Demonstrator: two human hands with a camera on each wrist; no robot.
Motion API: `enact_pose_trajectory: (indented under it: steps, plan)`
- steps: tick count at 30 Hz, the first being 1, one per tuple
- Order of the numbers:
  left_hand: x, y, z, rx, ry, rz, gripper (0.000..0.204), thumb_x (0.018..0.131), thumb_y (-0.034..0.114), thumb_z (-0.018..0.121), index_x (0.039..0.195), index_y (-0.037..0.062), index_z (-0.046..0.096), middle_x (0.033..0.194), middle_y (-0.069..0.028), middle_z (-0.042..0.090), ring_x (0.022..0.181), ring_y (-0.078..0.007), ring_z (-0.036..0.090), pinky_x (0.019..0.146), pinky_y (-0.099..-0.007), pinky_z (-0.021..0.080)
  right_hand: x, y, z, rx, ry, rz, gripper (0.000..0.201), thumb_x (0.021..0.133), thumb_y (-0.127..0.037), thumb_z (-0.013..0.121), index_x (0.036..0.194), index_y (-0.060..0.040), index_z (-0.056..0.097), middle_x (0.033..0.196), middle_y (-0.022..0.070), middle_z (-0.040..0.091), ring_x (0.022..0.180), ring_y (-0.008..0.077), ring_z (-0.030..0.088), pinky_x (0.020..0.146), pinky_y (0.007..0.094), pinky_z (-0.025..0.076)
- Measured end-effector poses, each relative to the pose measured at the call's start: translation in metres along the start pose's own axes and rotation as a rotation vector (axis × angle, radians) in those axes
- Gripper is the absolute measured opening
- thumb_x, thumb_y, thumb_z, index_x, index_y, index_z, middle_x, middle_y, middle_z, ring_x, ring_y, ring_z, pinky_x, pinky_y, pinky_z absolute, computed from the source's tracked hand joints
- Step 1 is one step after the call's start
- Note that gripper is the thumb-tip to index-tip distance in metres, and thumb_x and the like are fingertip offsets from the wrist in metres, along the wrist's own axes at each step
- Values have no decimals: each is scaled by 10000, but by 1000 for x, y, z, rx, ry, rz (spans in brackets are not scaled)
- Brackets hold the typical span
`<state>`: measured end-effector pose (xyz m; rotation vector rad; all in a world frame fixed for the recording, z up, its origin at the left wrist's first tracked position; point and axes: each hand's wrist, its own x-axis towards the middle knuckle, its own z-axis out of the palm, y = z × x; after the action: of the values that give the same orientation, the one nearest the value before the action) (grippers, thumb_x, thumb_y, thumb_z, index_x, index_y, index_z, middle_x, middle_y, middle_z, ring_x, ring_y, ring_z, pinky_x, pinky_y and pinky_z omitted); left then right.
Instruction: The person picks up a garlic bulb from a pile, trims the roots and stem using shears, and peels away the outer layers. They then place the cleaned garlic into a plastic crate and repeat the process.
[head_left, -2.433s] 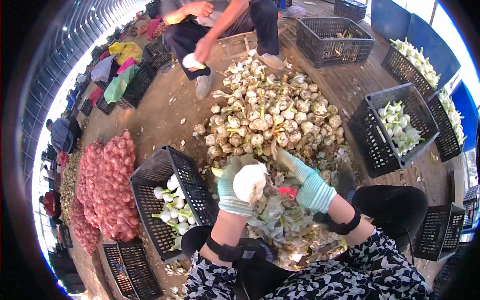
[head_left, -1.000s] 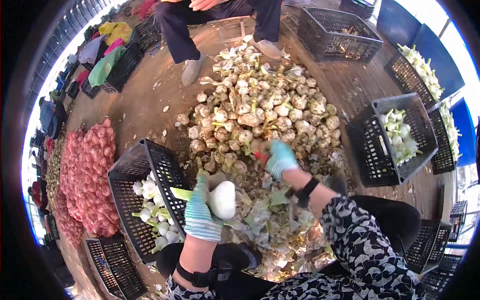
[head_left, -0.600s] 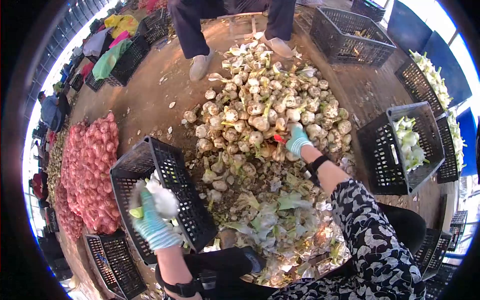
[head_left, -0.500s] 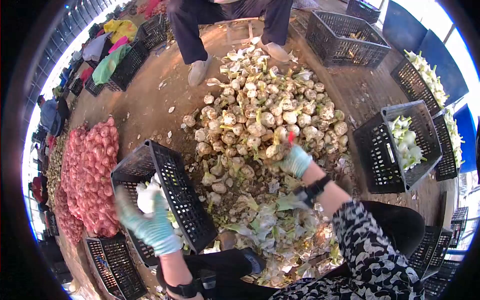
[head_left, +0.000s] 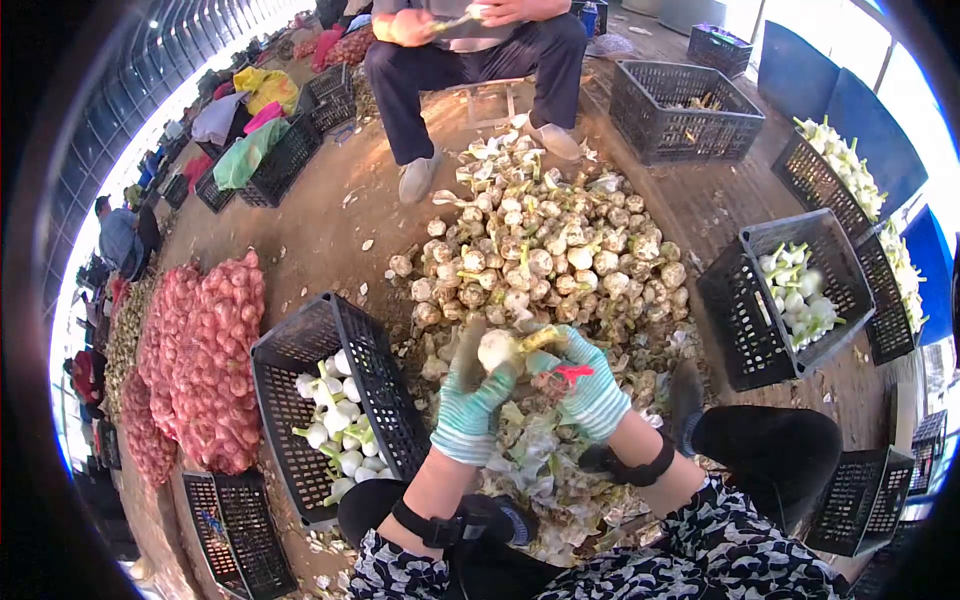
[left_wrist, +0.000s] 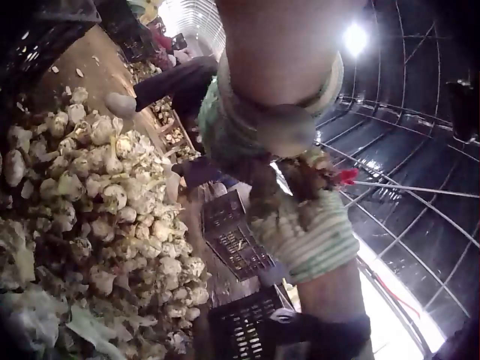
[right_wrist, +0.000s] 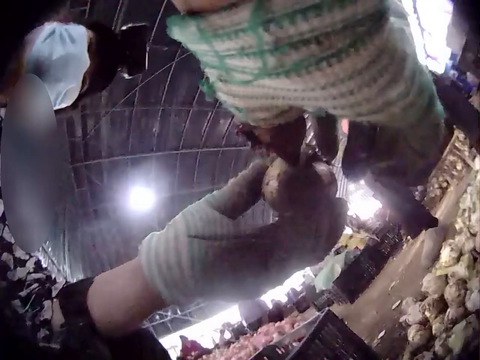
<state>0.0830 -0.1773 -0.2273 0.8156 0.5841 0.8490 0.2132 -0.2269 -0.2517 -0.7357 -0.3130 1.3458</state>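
Note:
In front of the body, my gloved left hand [head_left: 468, 408] holds a pale garlic bulb [head_left: 496, 351], fingers round its side. The bulb's yellowish stem [head_left: 541, 340] points right into my gloved right hand [head_left: 592, 392]. That right hand also grips a small tool with a red part [head_left: 572, 373]; the rest of the tool is hidden by the fingers. From the right wrist view, the bulb [right_wrist: 289, 184] shows between both gloves. The left wrist view has the red part [left_wrist: 345, 177] sticking out beyond the striped glove. Below and beyond the hands lies a heap of soil-stained garlic [head_left: 550, 250].
At left stands a black crate [head_left: 335, 310] with white trimmed bulbs, beside red net sacks [head_left: 205, 365]. Another crate [head_left: 740, 330] with bulbs stands at right. Peeled skins [head_left: 540, 460] lie between my legs. Across the heap sits another person [head_left: 475, 60].
My left hand has put a white bulb into the left crate, come back to the middle and now holds another bulb. My right hand has drawn back from the heap to meet it.

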Motion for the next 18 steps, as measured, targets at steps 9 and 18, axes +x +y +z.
enact_pose_trajectory:
  steps: [9,18]
  plan:
    - [1,-7,-3,483,-52,318,645,601,-13,703,1166,40,396,1044,-63,507,950,-174,509,821,-290,432,-2,6,7,14,53,-140,246,852,-178,438,969,31,495,896,138,574,787,208,574,716,289,484]
    - [-3,-2,-2,350,-21,243,683,589,-12,721,1180,17,379,1045,-69,507,942,-158,506,831,-294,425,-10,-22,17,-545,-63,-165,195,736,-21,588,927,8,559,859,46,583,737,91,534,656,215,440]
